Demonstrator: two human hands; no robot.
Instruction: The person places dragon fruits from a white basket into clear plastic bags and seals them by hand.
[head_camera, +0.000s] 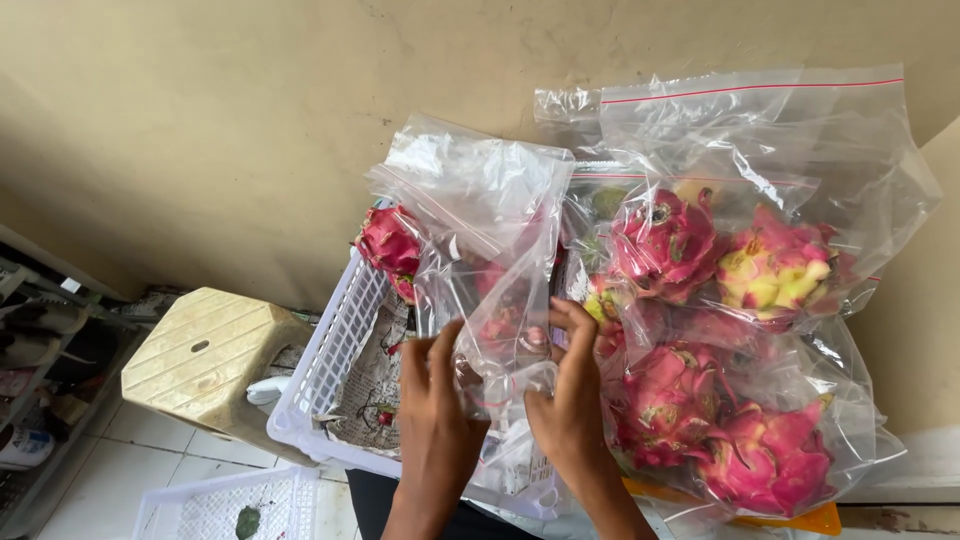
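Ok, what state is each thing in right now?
Clear bag: held up, mouth not sealed.
Left hand: gripping the bag.
Right hand: pinching the bag.
Bagged dragon fruits: stacked at the right.
White crate: upright, paper-lined.
Loose dragon fruit: unbagged, over the crate.
Stool: upright.

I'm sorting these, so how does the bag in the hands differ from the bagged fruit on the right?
The held bag looks almost empty, crumpled, gripped by the left hand and right hand. The right bags bulge with dragon fruit and sit untouched. Both are clear plastic zip bags.
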